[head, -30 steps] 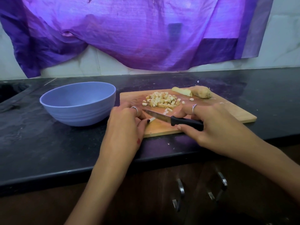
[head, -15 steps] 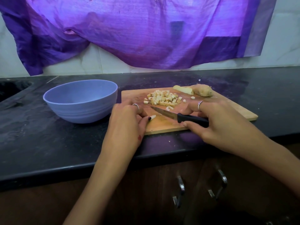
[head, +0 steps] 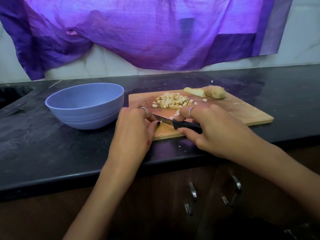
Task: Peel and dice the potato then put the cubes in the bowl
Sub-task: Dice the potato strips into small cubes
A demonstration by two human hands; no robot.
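Observation:
A wooden cutting board (head: 242, 115) lies on the black counter. A pile of potato cubes (head: 173, 102) sits on its far middle. Behind the pile lie a peeled potato slice (head: 194, 92) and an unpeeled potato piece (head: 215, 92). My right hand (head: 214, 129) grips a black-handled knife (head: 186, 125), blade pointing left and down on the board. My left hand (head: 134, 129) pinches a small potato strip (head: 160, 123) against the blade near the board's front left corner. The empty blue bowl (head: 86, 108) stands just left of the board.
A purple cloth (head: 147, 32) hangs on the tiled wall behind. A dark sink recess (head: 12, 94) opens at the far left. Cabinet doors with metal handles (head: 193, 196) are below the counter's front edge.
The knife blade has come back left and down onto the strip held by my left hand, after shifting right half a second ago. The camera view has shifted slightly.

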